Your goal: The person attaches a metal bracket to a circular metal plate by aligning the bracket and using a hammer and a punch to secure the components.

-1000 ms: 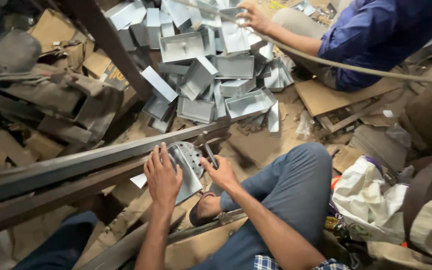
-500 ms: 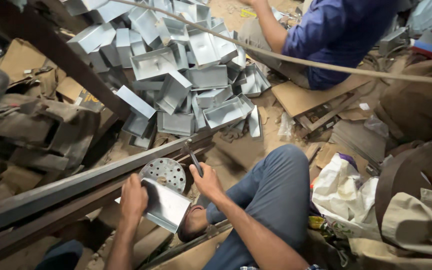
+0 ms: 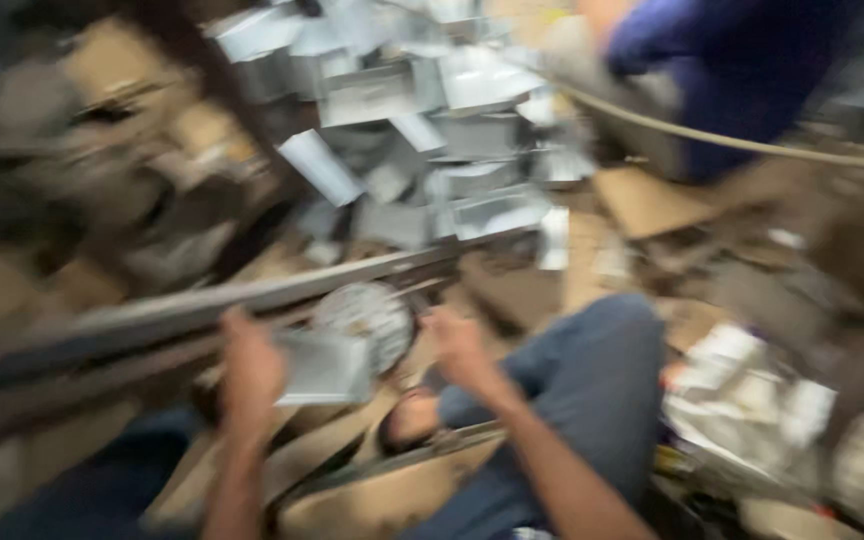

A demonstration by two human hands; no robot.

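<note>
The picture is heavily blurred by motion. My left hand [image 3: 250, 372] grips the left edge of a shiny sheet-metal box [image 3: 327, 366] with a round perforated end [image 3: 364, 318]. My right hand [image 3: 457, 343] is at the right side of that round end, fingers curled; whether it grips the part I cannot tell. Both hands sit just below a long steel angle bar [image 3: 252, 298]. My knee in blue jeans [image 3: 592, 370] is bent to the right of the hands.
A heap of similar folded metal boxes [image 3: 422, 130] lies beyond the bar. Another person in a blue shirt [image 3: 732, 70] sits at the upper right, behind a taut cord [image 3: 752, 142]. Cardboard scraps [image 3: 652, 200] and white bags [image 3: 752, 400] lie on the right.
The camera has swung, blurring everything. The box has turned from upright in both hands to lying flatter, perforated end up. My left hand has slid lower along its left edge.
</note>
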